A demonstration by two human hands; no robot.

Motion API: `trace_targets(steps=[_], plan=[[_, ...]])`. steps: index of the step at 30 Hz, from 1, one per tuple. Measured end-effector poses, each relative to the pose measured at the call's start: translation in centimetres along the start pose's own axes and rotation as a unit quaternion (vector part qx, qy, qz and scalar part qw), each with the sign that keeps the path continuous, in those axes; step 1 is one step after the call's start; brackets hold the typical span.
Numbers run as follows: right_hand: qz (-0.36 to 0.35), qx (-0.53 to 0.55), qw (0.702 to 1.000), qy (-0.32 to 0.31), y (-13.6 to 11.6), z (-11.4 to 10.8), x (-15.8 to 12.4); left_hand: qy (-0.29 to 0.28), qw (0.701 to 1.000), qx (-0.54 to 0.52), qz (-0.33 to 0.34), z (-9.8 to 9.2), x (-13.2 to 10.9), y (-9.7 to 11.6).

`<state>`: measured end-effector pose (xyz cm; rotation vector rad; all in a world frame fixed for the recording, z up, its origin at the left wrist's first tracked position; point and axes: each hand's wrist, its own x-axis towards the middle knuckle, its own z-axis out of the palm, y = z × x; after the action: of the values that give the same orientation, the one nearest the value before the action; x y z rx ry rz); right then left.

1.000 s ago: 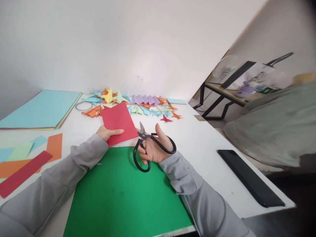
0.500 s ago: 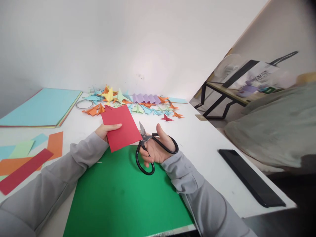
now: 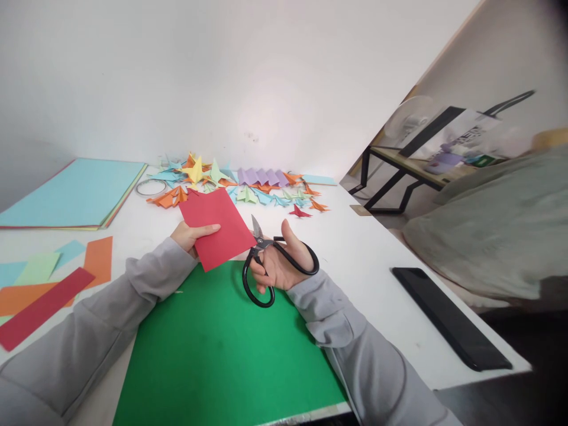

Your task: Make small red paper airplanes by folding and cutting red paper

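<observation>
My left hand [image 3: 190, 236] pinches the left edge of a red paper sheet [image 3: 218, 228], holding it tilted just above the table. Black scissors [image 3: 268, 266] are gripped in my right hand [image 3: 280, 264], fingers through both loops. The short blades point up and left and meet the red sheet's right edge. Both hands hover over the far end of a large green sheet [image 3: 222, 349] lying flat in front of me.
Folded paper figures [image 3: 239, 186] in several colours lie along the wall. A stack of coloured paper [image 3: 75, 195] and loose strips [image 3: 44, 284] sit at left, with a tape ring [image 3: 149, 187] nearby. A black flat object [image 3: 448, 316] lies at right.
The red sheet shifted slightly right towards the scissors and turned a little. The scissor blades now touch its right edge. Both hands stayed nearly in place.
</observation>
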<state>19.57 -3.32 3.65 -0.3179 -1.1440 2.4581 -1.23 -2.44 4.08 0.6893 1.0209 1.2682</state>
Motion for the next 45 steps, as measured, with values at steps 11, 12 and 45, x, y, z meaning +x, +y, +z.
trace_targets(steps=[11, 12, 45], plan=[[-0.013, -0.013, 1.0, 0.02, 0.1, 0.1, 0.2, 0.003, 1.0, -0.001, -0.021, 0.3, -0.6, 0.6], [-0.015, -0.014, 1.0, 0.021, 0.1, 0.2, 0.2, 0.001, 0.999, -0.005, -0.032, 0.4, -0.8, 0.7], [-0.005, -0.036, 0.999, 0.006, -0.1, 0.1, 0.0, -0.01, 0.999, 0.023, -0.046, 0.3, -1.4, 0.6]])
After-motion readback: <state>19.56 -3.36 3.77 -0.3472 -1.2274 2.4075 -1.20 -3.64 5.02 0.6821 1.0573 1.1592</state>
